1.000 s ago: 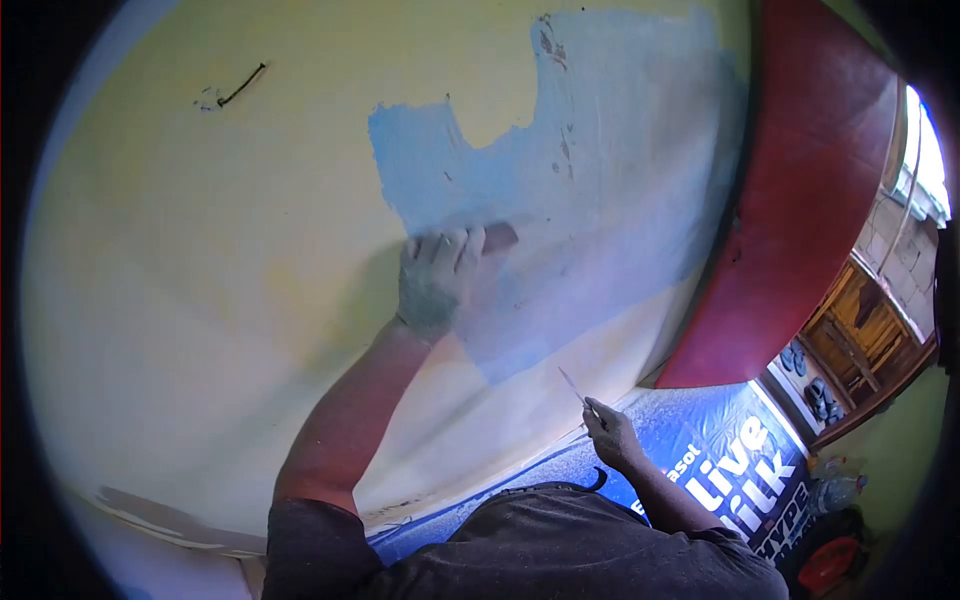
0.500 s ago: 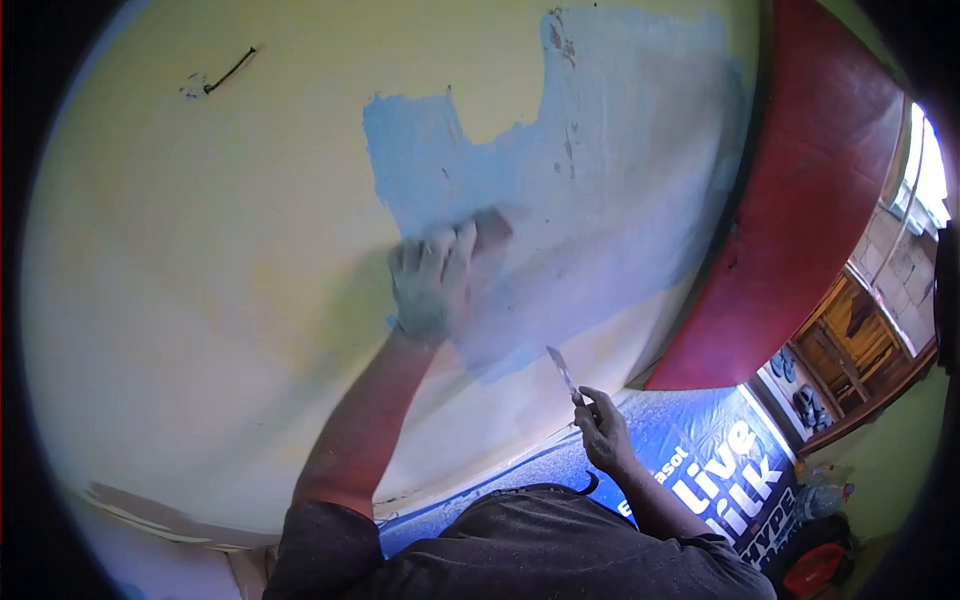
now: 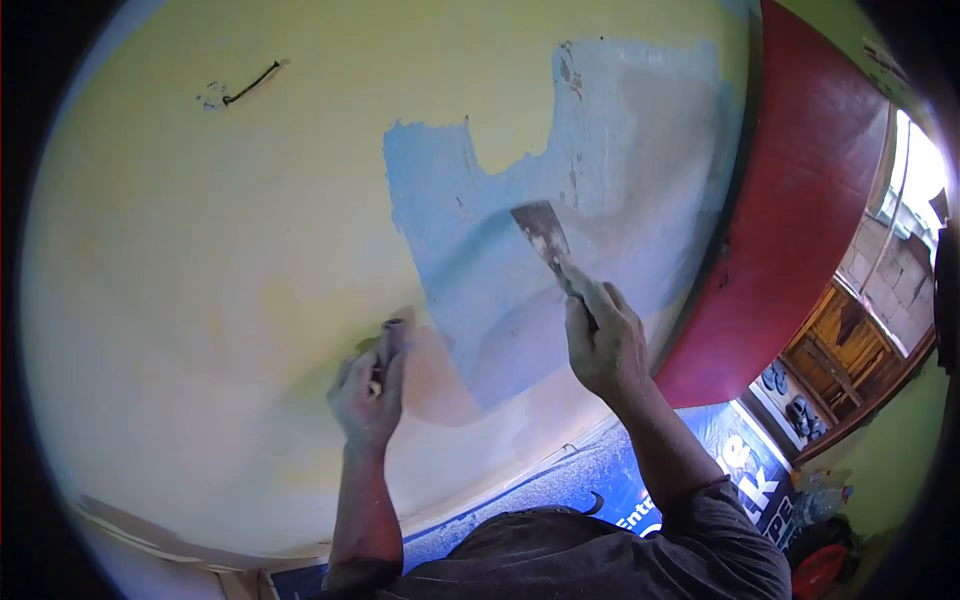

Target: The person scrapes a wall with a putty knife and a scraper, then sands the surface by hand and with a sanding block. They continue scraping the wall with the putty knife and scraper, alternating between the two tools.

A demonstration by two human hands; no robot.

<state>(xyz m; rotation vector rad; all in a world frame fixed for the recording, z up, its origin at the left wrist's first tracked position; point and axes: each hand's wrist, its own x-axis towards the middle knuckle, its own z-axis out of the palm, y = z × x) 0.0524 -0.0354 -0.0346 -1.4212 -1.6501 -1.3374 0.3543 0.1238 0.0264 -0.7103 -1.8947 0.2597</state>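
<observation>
In my right hand [image 3: 608,340] is a putty knife [image 3: 543,235], its whitish-smeared blade angled up over the blue patch [image 3: 470,240] on the wall. My left hand [image 3: 368,395] is closed round a small, dark folded piece that looks like sandpaper [image 3: 394,328]. This hand is lower and to the left, in front of the pale yellow wall [image 3: 200,250], just left of the patch's lower corner. Much of the sandpaper is hidden by the fingers. The blue patch has ragged edges and several dark chipped marks near its top.
A bent nail [image 3: 250,83] sticks out of the wall at upper left. To the right stands a red panel [image 3: 800,200], with a doorway and shoes [image 3: 800,415] beyond it. A dusty blue banner [image 3: 600,480] lies below, and plastic bottles [image 3: 825,500] are at lower right.
My left hand has come off the blue patch, moving down and left with the sandpaper. My right hand has raised the putty knife from low down to the patch.
</observation>
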